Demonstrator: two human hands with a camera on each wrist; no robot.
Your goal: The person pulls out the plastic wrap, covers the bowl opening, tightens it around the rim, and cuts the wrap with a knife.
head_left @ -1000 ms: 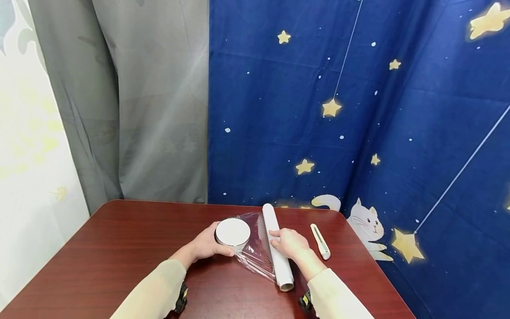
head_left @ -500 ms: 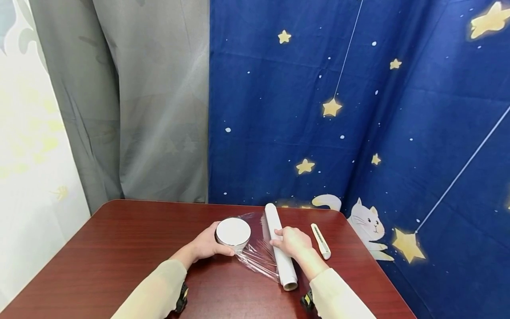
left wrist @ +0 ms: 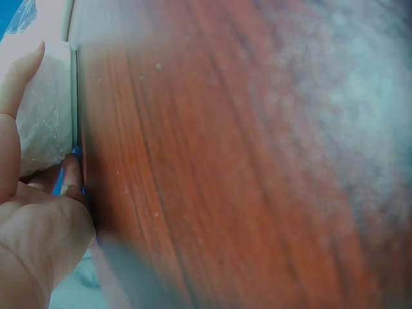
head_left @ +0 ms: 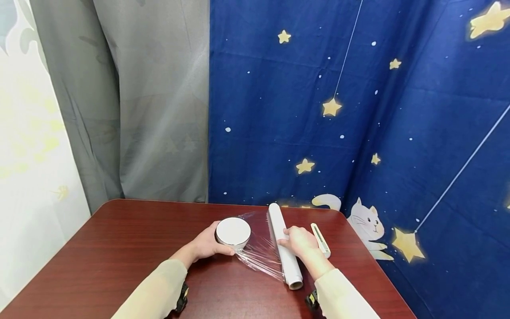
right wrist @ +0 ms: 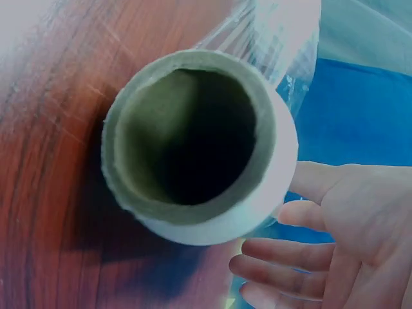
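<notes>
My left hand (head_left: 206,243) grips the side of a round container with a flat white top (head_left: 233,231), thumb at the front. In the left wrist view, crinkled clear film covers the container's pale side (left wrist: 48,116). A sheet of cling film (head_left: 260,257) stretches from the container to a white roll of cling film (head_left: 287,261). My right hand (head_left: 300,241) holds the roll near its middle, thumb and fingers at its sides. The right wrist view looks into the roll's hollow cardboard core (right wrist: 193,135), with the fingers of my right hand (right wrist: 347,232) beside it.
A white utility knife (head_left: 322,239) lies right of my right hand, partly overlapped by it. The reddish-brown wooden table (head_left: 151,230) ends at grey curtains (head_left: 159,110) and blue star-patterned curtains (head_left: 275,102).
My right hand and the roll have moved to the right, towards the utility knife. The film between roll and container has stretched longer. My left hand and the container have stayed in place.
</notes>
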